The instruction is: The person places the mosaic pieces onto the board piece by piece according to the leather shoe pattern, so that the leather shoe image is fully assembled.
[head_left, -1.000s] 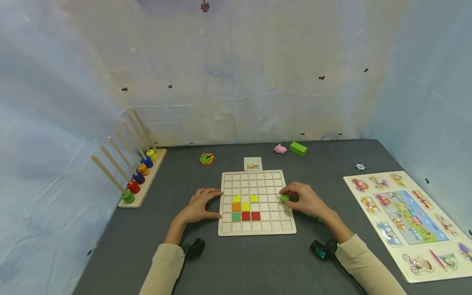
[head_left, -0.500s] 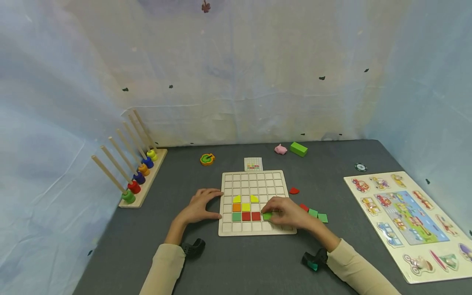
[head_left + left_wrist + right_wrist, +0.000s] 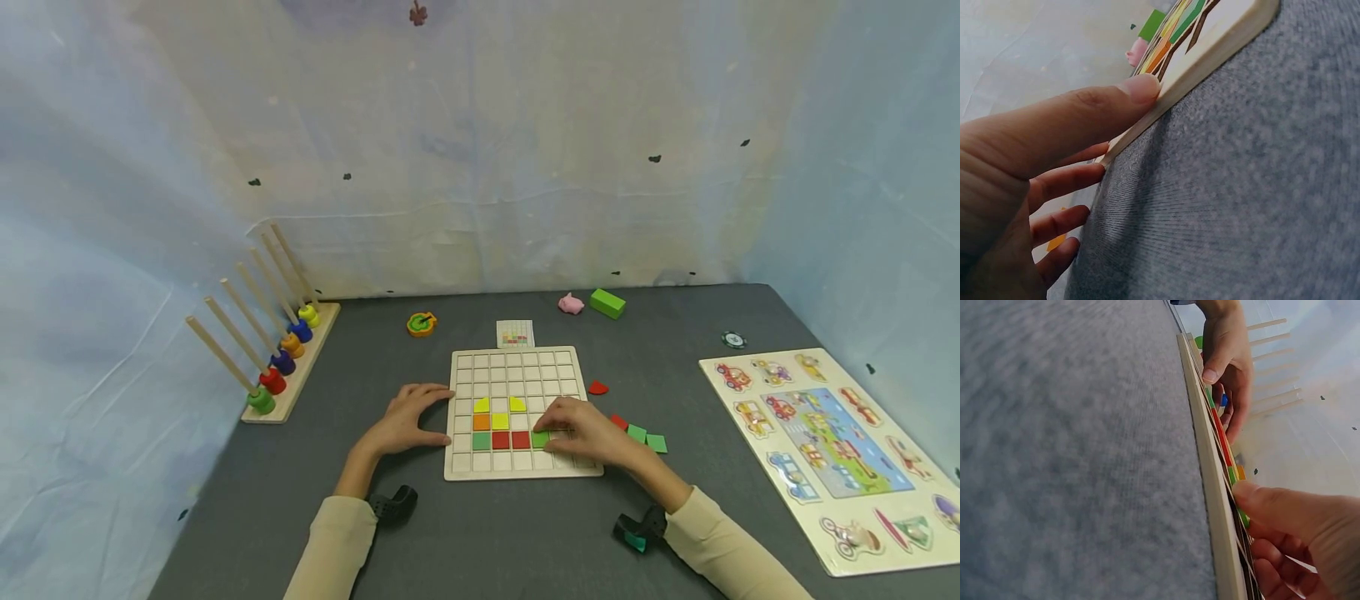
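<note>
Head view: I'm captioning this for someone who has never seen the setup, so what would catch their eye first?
The wooden grid board at table centre, with its small cluster of yellow, orange, green and red tiles. The right hand pinches a green tile at the end of the coloured bottom row, while the left hand rests against the board's left edge. Next, the peg rack at far left and the vehicle puzzle at right.

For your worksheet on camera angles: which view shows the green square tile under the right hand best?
The head view: the green square tile lies in the grid board, right of two red tiles, under the right hand. The right wrist view shows only its edge. The left wrist view does not clearly show it.
</note>
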Action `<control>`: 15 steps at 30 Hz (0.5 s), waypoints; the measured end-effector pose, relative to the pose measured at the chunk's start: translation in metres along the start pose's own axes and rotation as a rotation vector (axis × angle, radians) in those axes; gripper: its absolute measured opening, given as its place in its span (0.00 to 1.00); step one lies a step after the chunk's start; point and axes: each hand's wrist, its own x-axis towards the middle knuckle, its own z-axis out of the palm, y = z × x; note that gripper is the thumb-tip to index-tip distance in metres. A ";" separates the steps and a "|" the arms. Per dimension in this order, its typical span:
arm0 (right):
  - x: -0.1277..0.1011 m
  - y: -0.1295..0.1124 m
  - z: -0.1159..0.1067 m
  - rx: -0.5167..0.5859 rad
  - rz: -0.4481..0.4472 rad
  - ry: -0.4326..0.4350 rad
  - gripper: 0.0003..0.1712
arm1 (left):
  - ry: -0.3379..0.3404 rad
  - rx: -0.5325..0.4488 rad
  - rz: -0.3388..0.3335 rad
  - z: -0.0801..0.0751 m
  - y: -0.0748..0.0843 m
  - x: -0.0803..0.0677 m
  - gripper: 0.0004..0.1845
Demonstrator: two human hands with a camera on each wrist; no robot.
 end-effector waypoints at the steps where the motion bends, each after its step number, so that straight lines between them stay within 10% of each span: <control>1: 0.000 0.000 0.000 0.000 -0.004 -0.001 0.14 | 0.001 0.001 0.002 0.000 0.000 0.000 0.41; 15: -0.038 0.013 -0.046 -0.022 0.100 0.144 0.15 | -0.002 0.005 0.000 0.001 -0.002 0.002 0.41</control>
